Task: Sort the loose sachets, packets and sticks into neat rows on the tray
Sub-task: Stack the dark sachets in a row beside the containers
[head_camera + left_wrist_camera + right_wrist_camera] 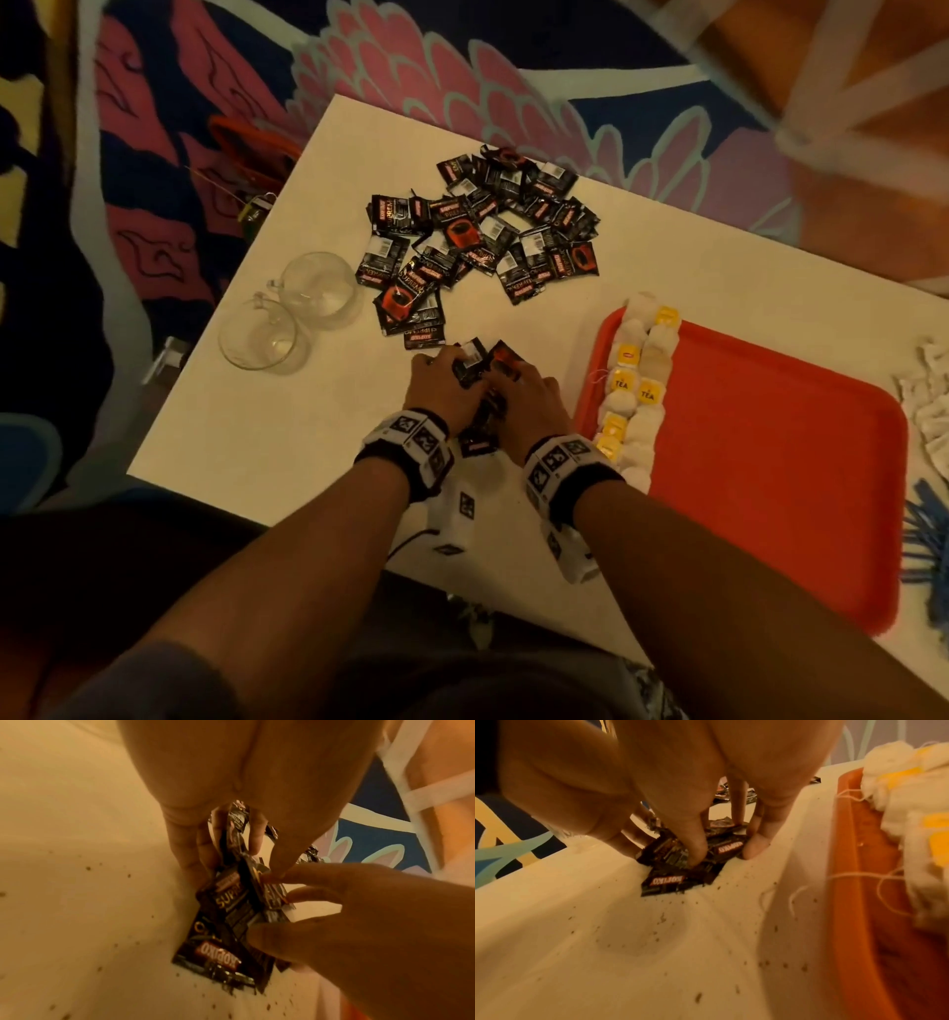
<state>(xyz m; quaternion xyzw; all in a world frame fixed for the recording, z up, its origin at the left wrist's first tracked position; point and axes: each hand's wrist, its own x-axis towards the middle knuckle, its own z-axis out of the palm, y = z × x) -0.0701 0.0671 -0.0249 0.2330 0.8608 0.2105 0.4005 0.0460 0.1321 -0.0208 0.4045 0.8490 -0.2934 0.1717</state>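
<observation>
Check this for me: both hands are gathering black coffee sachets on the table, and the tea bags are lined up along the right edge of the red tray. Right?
Not quite. The head view shows the tea bags along the left edge of the red tray, nearest the hands. The rest holds: the left hand and right hand are gathering black coffee sachets.

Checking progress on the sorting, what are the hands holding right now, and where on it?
Both hands, left and right, grip a small bunch of black coffee sachets between them, fingers on the bunch's opposite sides.
</observation>
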